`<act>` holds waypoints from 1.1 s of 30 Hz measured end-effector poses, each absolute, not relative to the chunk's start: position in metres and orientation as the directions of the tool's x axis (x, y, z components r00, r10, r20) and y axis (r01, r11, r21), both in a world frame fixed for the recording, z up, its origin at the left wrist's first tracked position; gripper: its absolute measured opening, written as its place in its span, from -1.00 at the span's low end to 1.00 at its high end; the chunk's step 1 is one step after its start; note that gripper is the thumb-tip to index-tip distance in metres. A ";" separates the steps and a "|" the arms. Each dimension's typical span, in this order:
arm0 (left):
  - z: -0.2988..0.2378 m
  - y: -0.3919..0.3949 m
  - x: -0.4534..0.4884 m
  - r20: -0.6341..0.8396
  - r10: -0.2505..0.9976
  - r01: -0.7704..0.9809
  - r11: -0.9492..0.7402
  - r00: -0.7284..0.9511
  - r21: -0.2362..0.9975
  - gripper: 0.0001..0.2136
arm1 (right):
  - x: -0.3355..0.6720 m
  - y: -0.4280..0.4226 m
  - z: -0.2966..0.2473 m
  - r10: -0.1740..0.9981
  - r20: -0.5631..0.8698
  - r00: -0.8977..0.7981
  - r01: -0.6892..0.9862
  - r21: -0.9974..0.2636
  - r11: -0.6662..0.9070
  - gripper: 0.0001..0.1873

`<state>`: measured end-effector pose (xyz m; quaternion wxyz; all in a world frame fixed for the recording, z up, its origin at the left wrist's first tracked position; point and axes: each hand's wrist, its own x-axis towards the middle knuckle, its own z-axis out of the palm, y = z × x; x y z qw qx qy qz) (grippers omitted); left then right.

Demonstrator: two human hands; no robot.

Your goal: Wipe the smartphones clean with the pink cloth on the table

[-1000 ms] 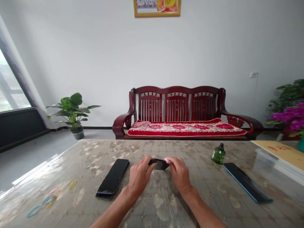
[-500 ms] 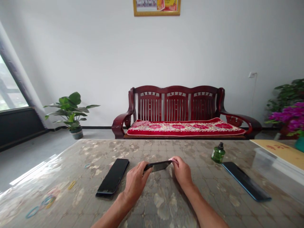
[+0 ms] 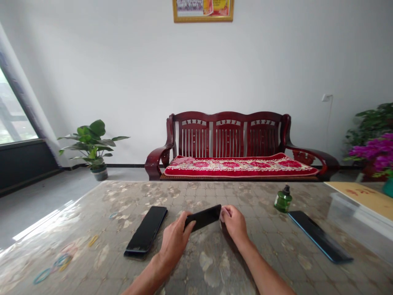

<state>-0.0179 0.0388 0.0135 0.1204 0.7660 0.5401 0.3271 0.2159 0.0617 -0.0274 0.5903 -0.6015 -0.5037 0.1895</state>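
Observation:
My left hand [image 3: 175, 235] grips the left end of a black smartphone [image 3: 204, 218], thumb on the near face. The phone is raised above the table and tilted, its dark screen towards me. At its right end my right hand [image 3: 236, 225] is closed on a small pale pink cloth [image 3: 225, 214], mostly hidden by the fingers. The cloth is against or very near the phone's edge; I cannot tell whether they touch. Left of my left hand lies a second black smartphone [image 3: 146, 231]. A third phone with a blue edge [image 3: 319, 235] lies to the right.
A green bottle with a black top [image 3: 283, 199] stands beyond the blue-edged phone. A clear plastic box [image 3: 356, 221] with a yellowish board sits at the right edge. Several coloured rubber bands [image 3: 62, 261] lie on the left of the patterned table [image 3: 211, 262]. Behind is a wooden bench [image 3: 229, 131].
The held phone has turned so that more of its dark screen faces me, its right end slightly higher. My right hand with the cloth has moved slightly down along that end.

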 end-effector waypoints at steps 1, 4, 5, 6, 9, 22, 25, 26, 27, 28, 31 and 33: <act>0.012 0.039 -0.016 0.347 0.917 0.734 -0.372 0.196 0.569 -0.82 | 0.215 0.063 -0.028 0.821 0.349 0.452 0.313 -0.924 0.221 -0.79; 0.008 0.040 -0.009 0.265 0.946 0.671 -0.319 0.185 0.669 -0.75 | 0.211 0.067 -0.029 0.804 0.280 0.525 0.130 -0.960 0.249 -0.69; 0.007 0.041 -0.006 0.236 0.954 0.652 -0.298 0.183 0.698 -0.73 | 0.210 0.067 -0.030 0.802 0.268 0.533 0.105 -0.962 0.252 -0.66; 0.006 0.041 -0.003 0.207 0.961 0.637 -0.277 0.184 0.719 -0.72 | 0.209 0.068 -0.030 0.805 0.267 0.530 0.099 -0.962 0.254 -0.65; 0.000 0.041 0.008 0.157 0.966 0.606 -0.251 0.205 0.755 -0.68 | 0.206 0.069 -0.030 0.824 0.273 0.497 0.096 -0.961 0.260 -0.66; 0.000 0.009 0.000 0.072 0.832 0.522 -0.410 0.551 0.748 -0.36 | 0.199 0.070 -0.029 0.838 0.352 0.418 0.236 -0.932 0.274 -0.72; -0.001 0.003 0.002 0.031 0.844 0.592 -0.402 0.536 0.699 -0.29 | 0.192 0.075 -0.028 0.855 0.365 0.369 0.249 -0.925 0.288 -0.75; -0.001 0.001 0.003 0.006 0.848 0.626 -0.395 0.530 0.672 -0.28 | 0.189 0.078 -0.028 0.861 0.364 0.356 0.248 -0.925 0.288 -0.76; -0.001 -0.001 0.004 -0.017 0.853 0.658 -0.390 0.522 0.644 -0.28 | 0.187 0.081 -0.028 0.868 0.362 0.341 0.247 -0.925 0.289 -0.77; -0.001 -0.003 0.005 -0.036 0.857 0.684 -0.385 0.515 0.620 -0.28 | 0.184 0.084 -0.028 0.875 0.359 0.325 0.246 -0.926 0.288 -0.78; 0.002 -0.008 0.007 -0.059 0.869 0.730 -0.374 0.491 0.572 -0.30 | 0.179 0.092 -0.031 0.894 0.344 0.288 0.242 -0.929 0.280 -0.78; 0.004 -0.009 0.008 -0.073 0.873 0.746 -0.366 0.483 0.555 -0.30 | 0.177 0.096 -0.033 0.902 0.333 0.275 0.243 -0.932 0.269 -0.78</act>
